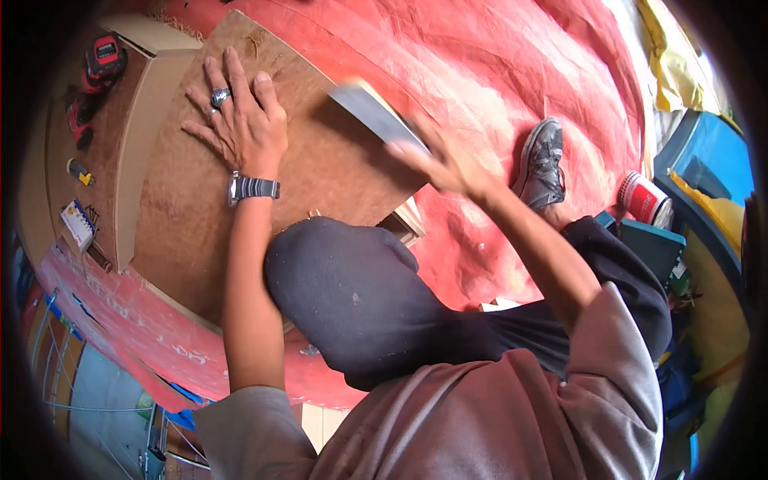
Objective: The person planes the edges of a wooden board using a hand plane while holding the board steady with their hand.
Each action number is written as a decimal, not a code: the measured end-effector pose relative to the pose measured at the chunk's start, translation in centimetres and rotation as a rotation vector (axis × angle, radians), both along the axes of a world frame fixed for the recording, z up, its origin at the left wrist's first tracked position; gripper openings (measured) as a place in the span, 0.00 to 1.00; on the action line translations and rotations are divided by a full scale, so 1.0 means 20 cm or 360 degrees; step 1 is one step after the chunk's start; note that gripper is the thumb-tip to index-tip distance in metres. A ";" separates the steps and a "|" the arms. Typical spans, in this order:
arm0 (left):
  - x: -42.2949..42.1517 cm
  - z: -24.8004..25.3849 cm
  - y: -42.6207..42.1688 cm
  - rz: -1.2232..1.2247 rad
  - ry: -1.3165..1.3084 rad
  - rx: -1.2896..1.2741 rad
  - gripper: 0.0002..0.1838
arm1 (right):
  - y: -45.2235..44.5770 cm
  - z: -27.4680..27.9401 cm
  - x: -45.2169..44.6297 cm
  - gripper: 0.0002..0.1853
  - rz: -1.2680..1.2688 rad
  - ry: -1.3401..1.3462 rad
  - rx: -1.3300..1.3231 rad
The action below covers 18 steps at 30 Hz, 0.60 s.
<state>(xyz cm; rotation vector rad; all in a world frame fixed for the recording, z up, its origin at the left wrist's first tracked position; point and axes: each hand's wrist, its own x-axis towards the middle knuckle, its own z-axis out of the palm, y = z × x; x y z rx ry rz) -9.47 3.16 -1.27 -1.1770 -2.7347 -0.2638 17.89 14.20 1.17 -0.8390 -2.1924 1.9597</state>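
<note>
A brown wooden panel (320, 172) lies under my arms, with my knee resting on its near part. My left hand (240, 120) presses flat on the panel with fingers spread; it wears a ring and a wristwatch (254, 187). At the panel's right edge my right hand (436, 156) is wrapped round a flat grey tool (372, 116), blurred by motion. The tool's far end is over the panel's edge; whether it touches the wood I cannot tell.
A red and black power drill (104, 60), a yellow-black tool (80, 171) and a small box (78, 225) sit at the left. Red sheeting (472, 72) covers the ground. A red-white can (642, 198) stands right of my shoe (544, 164), near a blue container (708, 156).
</note>
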 end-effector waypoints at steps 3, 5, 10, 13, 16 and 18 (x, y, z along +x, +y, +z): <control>0.00 0.01 0.00 -0.0010 0.0016 0.0005 0.34 | -0.03 0.03 0.19 0.30 0.0174 -0.0300 -0.0097; 0.01 0.01 -0.01 -0.0017 0.0018 -0.0003 0.34 | 0.00 0.00 0.03 0.32 0.0046 -0.0142 -0.0160; 0.00 0.01 -0.01 -0.0022 0.0032 -0.0025 0.34 | 0.26 -0.05 -0.61 0.39 0.0165 -0.0152 -0.0048; 0.01 0.00 -0.01 0.0012 0.0001 -0.0029 0.35 | 0.13 0.00 -0.31 0.38 0.0049 -0.0172 0.0003; 0.01 0.01 -0.01 0.0016 -0.0026 -0.0036 0.35 | -0.08 -0.01 0.29 0.39 0.0069 -0.0402 -0.0263; 0.00 0.01 0.00 0.0011 -0.0020 -0.0021 0.35 | -0.09 0.00 0.32 0.39 0.0012 -0.0275 -0.0389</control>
